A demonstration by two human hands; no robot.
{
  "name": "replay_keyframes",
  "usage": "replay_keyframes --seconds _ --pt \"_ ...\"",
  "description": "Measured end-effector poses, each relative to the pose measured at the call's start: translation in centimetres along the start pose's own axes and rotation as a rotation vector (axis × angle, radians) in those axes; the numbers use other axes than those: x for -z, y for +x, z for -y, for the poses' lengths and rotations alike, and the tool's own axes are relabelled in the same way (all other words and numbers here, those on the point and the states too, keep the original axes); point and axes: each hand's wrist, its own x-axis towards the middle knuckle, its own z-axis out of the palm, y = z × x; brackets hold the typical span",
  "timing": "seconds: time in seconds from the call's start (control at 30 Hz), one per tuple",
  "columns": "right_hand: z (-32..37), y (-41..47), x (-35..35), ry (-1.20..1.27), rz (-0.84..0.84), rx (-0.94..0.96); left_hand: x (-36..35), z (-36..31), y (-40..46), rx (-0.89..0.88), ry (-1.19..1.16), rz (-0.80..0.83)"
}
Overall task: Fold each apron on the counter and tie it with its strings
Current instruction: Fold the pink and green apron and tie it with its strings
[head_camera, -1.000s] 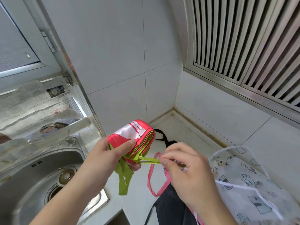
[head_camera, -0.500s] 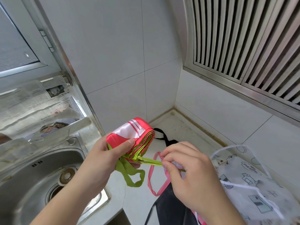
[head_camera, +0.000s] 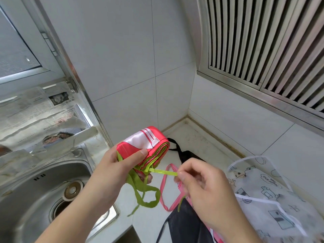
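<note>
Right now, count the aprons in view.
3, perhaps more hidden: folded pink apron in the left hand; dark apron on the counter; white printed apron at right.

White printed apron (head_camera: pixel 273 195), right on counter: speech-bubble lettering, inverted from this view, seems to read "happy and free"; uncertain. Newspaper (head_camera: pixel 40 113) behind sink: columns of print and headlines, too small and blurred to read.

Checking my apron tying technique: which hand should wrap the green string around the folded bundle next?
Probably the right hand: it already pinches the green string taut, while the left hand is occupied gripping the folded pink apron.
</note>
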Motion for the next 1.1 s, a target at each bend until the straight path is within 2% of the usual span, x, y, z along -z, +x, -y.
replay_keyframes --seconds 0.1,0.2,0.33,0.43,0.5,0.57,0.73,0.9,0.97,1.1 --pt "-1.0 0.1 -0.9 0.119 0.102 -0.112 0.1 -0.5 -0.2 0.016 -0.126 0.129" --pt "-2.6 0.7 -2.1 0.140 0.202 -0.154 0.4 -0.5 -0.8 0.054 -0.107 0.341" --pt "-3.6 2.2 -0.9 0.379 0.385 -0.219 0.8 -1.0 -1.8 0.112 0.102 0.658" --pt "-3.0 3.3 1.0 0.505 0.505 -0.284 0.4 -1.5 -1.8 0.169 0.336 0.745" --pt "-2.2 4.2 1.7 0.461 0.505 -0.297 -0.1 -1.2 -1.8 0.229 0.420 0.737" --pt "-0.9 4.6 2.1 0.362 0.456 -0.276 -0.5 -0.7 -1.8 0.251 0.439 0.655" --pt "1.4 3.4 1.7 0.202 0.256 -0.154 -1.3 0.5 -1.3 0.173 0.449 0.286" --pt "1.8 1.0 -0.4 0.364 0.168 -0.185 -1.8 0.4 -1.1 0.018 0.225 0.057" --pt "1.2 0.3 -1.5 0.439 0.153 -0.246 -1.9 0.3 -1.2 0.005 0.089 0.040" --pt "-0.3 -0.4 -3.1 0.553 0.047 -0.357 -2.0 -0.1 -1.6 0.080 -0.085 0.138"
